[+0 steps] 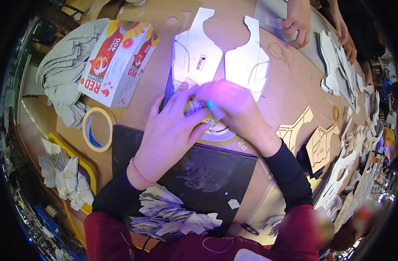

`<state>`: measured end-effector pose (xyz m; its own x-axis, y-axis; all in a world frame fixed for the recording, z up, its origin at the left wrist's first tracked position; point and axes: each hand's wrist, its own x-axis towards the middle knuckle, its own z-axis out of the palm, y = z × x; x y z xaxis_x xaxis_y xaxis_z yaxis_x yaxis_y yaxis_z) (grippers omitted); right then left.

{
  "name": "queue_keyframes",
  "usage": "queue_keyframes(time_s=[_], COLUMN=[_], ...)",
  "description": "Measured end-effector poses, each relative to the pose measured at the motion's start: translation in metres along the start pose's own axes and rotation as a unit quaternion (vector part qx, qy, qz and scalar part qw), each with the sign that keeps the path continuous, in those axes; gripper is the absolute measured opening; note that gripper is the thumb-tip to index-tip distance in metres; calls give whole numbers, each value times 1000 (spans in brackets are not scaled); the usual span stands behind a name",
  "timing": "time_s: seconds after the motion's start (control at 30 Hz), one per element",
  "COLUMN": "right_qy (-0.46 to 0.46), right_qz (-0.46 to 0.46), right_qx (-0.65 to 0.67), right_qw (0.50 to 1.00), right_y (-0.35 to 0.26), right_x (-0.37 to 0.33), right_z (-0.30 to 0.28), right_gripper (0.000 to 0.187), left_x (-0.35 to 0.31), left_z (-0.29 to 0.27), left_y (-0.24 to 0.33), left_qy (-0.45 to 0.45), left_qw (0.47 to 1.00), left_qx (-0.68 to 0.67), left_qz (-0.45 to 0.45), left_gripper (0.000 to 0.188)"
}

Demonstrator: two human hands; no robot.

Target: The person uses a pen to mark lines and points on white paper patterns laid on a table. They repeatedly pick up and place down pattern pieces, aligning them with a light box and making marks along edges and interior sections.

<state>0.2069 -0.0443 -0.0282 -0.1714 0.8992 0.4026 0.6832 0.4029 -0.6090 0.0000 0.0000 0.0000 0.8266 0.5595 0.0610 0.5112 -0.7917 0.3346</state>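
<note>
Two large white cut pieces with curved edges, a left one (pixel 194 54) and a right one (pixel 246 65), lie on the brown work surface beyond my hands. My left hand (pixel 168 124) rests at the lower end of the left piece, its fingers spread and pressing down. My right hand (pixel 236 104) is closed in a pinch close to the left fingertips. What it pinches is hidden by the fingers and the bluish glare. Beneath both hands shows part of a round, pale patterned thing (pixel 220 134), mostly covered.
A black board (pixel 207 169) lies in front of me, with a pile of small white pieces (pixel 173 213). To the left are a tape roll (pixel 99 129), a white-and-red box (pixel 114 65) and stacked white pieces (pixel 62 65). Tan cut pieces (pixel 323 145) lie right. Another person's hand (pixel 298 24) reaches in.
</note>
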Motion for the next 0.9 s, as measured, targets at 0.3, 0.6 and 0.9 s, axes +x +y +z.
queue_keyframes(time_s=[0.3, 0.6, 0.9], right_qy=[167, 9, -16], right_qz=[166, 158, 123], right_qx=[363, 221, 195], right_qw=[901, 962, 973], right_y=[17, 11, 17], right_x=[0, -9, -11], right_z=[-22, -30, -27], right_gripper=[19, 12, 15], left_x=[5, 5, 5], left_z=[-3, -2, -3], left_y=[1, 2, 3], left_qy=[9, 8, 10], left_qw=[999, 1000, 1000], left_qx=[-32, -24, -8], left_qz=[-5, -4, -1], left_gripper=[35, 34, 33])
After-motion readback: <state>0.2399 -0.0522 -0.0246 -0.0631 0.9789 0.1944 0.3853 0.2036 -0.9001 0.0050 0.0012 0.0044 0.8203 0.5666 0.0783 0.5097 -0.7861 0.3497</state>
